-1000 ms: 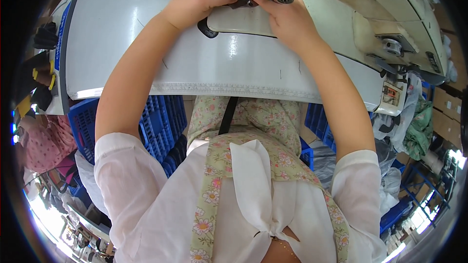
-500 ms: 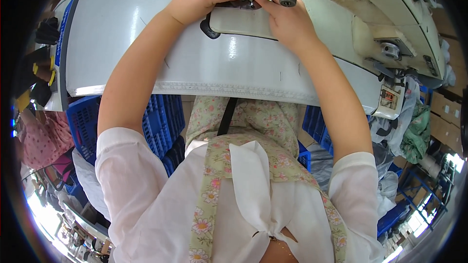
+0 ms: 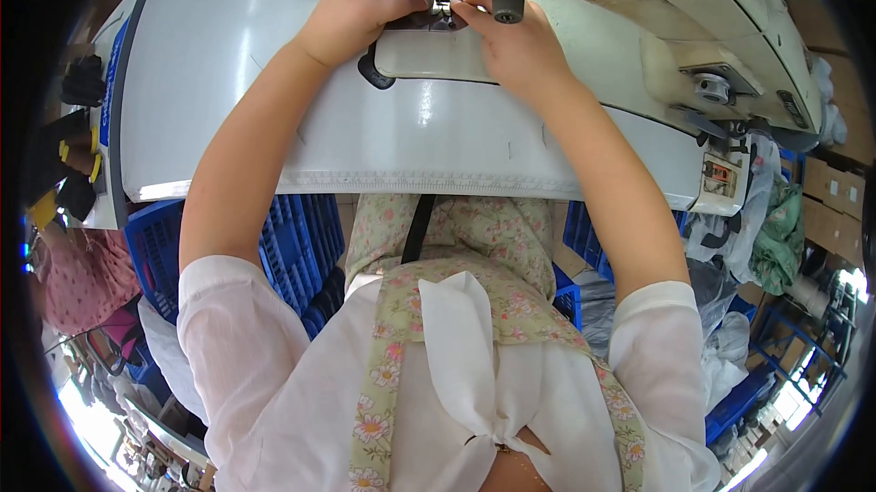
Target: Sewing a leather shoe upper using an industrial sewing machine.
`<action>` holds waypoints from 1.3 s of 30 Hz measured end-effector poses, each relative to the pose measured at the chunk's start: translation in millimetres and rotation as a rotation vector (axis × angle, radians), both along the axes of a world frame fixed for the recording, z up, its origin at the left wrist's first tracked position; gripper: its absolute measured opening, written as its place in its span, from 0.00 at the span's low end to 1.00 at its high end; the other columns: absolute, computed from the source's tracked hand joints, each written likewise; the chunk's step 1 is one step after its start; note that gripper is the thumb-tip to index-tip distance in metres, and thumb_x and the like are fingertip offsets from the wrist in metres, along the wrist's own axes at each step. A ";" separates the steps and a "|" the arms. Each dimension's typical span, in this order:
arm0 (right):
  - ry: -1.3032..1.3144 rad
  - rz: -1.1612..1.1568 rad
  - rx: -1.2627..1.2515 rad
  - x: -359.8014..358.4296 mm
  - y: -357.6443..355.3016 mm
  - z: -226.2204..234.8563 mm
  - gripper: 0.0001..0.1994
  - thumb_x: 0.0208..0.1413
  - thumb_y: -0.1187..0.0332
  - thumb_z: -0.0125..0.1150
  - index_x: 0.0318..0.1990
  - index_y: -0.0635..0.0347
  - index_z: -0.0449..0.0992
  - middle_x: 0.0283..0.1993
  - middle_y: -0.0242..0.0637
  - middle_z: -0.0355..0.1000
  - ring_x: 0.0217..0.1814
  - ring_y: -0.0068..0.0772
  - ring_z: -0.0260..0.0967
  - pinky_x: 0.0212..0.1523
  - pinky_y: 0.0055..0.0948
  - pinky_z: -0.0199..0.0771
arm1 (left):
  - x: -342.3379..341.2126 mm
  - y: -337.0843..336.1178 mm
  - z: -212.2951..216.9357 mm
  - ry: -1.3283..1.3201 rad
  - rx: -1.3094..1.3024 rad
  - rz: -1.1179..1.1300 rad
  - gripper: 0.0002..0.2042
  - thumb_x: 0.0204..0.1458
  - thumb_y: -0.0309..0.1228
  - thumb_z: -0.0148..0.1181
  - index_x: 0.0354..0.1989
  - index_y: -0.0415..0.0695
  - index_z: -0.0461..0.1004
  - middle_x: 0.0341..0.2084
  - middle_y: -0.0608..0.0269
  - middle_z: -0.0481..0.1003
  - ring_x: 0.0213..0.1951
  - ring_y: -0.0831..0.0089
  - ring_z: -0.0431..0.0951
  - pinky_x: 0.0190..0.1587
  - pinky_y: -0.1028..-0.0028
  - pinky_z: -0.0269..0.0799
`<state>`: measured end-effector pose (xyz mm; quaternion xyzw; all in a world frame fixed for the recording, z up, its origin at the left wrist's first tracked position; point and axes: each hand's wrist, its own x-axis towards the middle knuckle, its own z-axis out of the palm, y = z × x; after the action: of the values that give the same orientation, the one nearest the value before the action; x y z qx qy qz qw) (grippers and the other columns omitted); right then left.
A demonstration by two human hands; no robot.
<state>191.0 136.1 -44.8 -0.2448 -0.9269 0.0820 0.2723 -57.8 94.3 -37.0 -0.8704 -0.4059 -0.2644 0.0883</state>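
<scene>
Fingers (image 3: 412, 6) beside presser foot (image 3: 442, 6)

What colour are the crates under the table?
Blue, with slatted sides; the crates show best in the head view, below the white table.

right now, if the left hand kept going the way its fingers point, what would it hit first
Probably the presser foot area of the sewing machine. The left hand points right toward it, fingertips almost there, with the right hand just beyond. Depth is hard to judge.
</scene>
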 end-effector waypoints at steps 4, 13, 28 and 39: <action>0.014 -0.013 0.032 -1.1 0.7 -0.8 0.22 0.45 0.83 0.54 0.48 0.51 0.78 0.45 0.36 0.75 0.45 0.47 0.71 0.46 0.42 0.72 | 6.3 -4.6 9.0 0.016 -0.039 0.007 0.14 0.41 0.22 0.57 0.39 0.45 0.78 0.41 0.67 0.78 0.48 0.63 0.75 0.55 0.66 0.70; 0.011 -0.028 0.045 -3.1 1.5 3.0 0.22 0.43 0.82 0.55 0.48 0.55 0.79 0.40 0.42 0.74 0.42 0.50 0.70 0.42 0.43 0.71 | 68.2 -39.8 14.5 0.236 0.005 0.433 0.17 0.42 0.30 0.61 0.42 0.35 0.78 0.36 0.60 0.78 0.43 0.63 0.77 0.47 0.67 0.74; 0.157 -0.080 -0.041 -2.2 -12.2 10.4 0.06 0.46 0.74 0.57 0.30 0.64 0.78 0.37 0.37 0.70 0.46 0.40 0.68 0.48 0.41 0.67 | 65.6 -38.7 23.9 0.231 -0.186 0.391 0.17 0.42 0.32 0.59 0.38 0.32 0.78 0.40 0.54 0.79 0.48 0.61 0.76 0.50 0.66 0.73; 0.135 -0.078 -0.002 -4.7 -7.4 2.2 0.06 0.43 0.74 0.58 0.31 0.63 0.78 0.37 0.35 0.70 0.47 0.38 0.67 0.49 0.40 0.67 | 62.5 -34.7 22.7 0.202 -0.122 0.337 0.15 0.40 0.30 0.59 0.36 0.32 0.78 0.37 0.53 0.79 0.45 0.61 0.77 0.48 0.66 0.74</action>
<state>186.3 128.7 -42.6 -0.2749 -0.8961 0.0884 0.3371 4.7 59.6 -14.4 -0.8161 -0.5500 -0.1322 0.1186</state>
